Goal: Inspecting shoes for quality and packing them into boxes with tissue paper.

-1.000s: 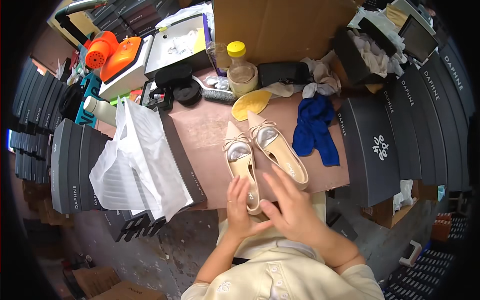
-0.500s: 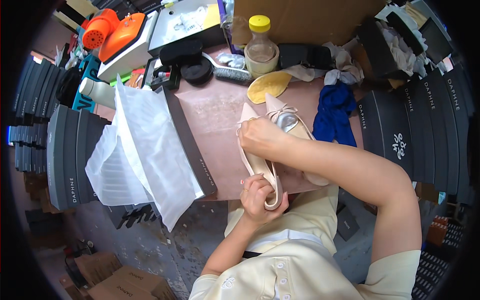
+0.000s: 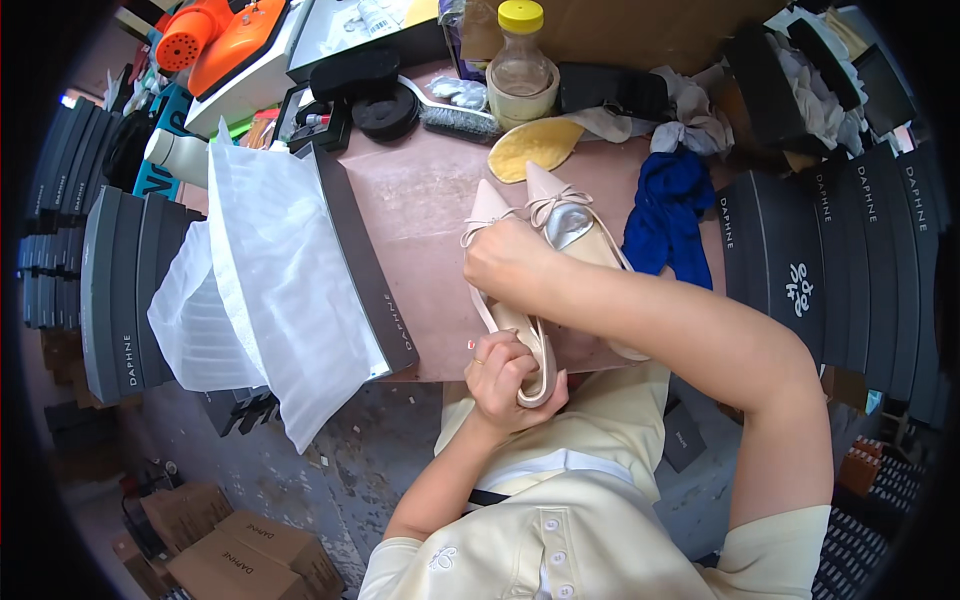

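Observation:
A pale pink pointed flat shoe [image 3: 487, 203] with a thin bow lies on the table, toe pointing away from me. My left hand [image 3: 505, 378] is closed around its heel end, fingers on the outer side and thumb at the back. Over the shoe's opening, just behind the bow, my right hand [image 3: 510, 262] is closed in a fist. Its fingertips are hidden, so what they grip, if anything, does not show. Beside it on the right is the matching shoe [image 3: 603, 250], with silvery stuffing [image 3: 567, 225] in its toe, partly covered by my right forearm.
An open dark shoebox [image 3: 365, 265] draped with white tissue paper [image 3: 275, 270] stands left. Beyond the shoes are a yellow cloth pad [image 3: 535, 148], a brush [image 3: 460, 122] and a yellow-capped bottle [image 3: 520, 65]. A blue cloth [image 3: 668, 215] lies right, near stacked grey shoeboxes [image 3: 775, 270].
The whole view has shifted slightly, with things sitting a little higher and further left. Both hands keep nearly the same places on the shoe; my right fist is turned slightly.

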Demonstrator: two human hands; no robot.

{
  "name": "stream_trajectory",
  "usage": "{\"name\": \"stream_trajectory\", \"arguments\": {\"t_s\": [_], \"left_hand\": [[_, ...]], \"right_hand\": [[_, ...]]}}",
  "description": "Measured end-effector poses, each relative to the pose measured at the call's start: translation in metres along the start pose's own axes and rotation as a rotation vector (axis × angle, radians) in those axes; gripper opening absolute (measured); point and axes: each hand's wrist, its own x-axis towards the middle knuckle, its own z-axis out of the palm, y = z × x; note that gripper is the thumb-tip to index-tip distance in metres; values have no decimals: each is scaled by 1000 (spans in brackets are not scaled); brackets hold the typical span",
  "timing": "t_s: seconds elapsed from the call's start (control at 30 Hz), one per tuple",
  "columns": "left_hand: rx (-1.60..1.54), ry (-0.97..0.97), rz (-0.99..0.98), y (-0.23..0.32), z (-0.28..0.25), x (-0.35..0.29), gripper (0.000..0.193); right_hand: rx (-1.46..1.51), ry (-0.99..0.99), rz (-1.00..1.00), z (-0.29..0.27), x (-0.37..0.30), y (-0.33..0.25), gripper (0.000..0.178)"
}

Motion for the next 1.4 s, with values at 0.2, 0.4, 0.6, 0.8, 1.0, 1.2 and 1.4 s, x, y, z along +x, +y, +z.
{"name": "stream_trajectory", "arguments": {"t_s": [0.2,0.4,0.6,0.8,1.0,1.2,1.4], "left_hand": [[-3,4,15,-2,0,0,35],[-7,-5,26,-3,1,0,37],[-22,9,35,-4,2,-1,38],[-23,14,17,-4,1,-1,40],[46,110,6,3,9,-16,51],[139,147,31,6,18,-29,44],[58,66,-43,7,16,-28,42]], "right_hand": [[131,183,76,-52,-10,19,23],[-303,214,166,-36,6,-3,15],[-184,-117,-136,5,16,-2,8],[69,89,-248,-47,-24,-5,14],[-179,303,228,-43,-36,-31,24],[284,-86,518,10,-10,-39,71],[544,-181,610,32,13,-19,77]]}}
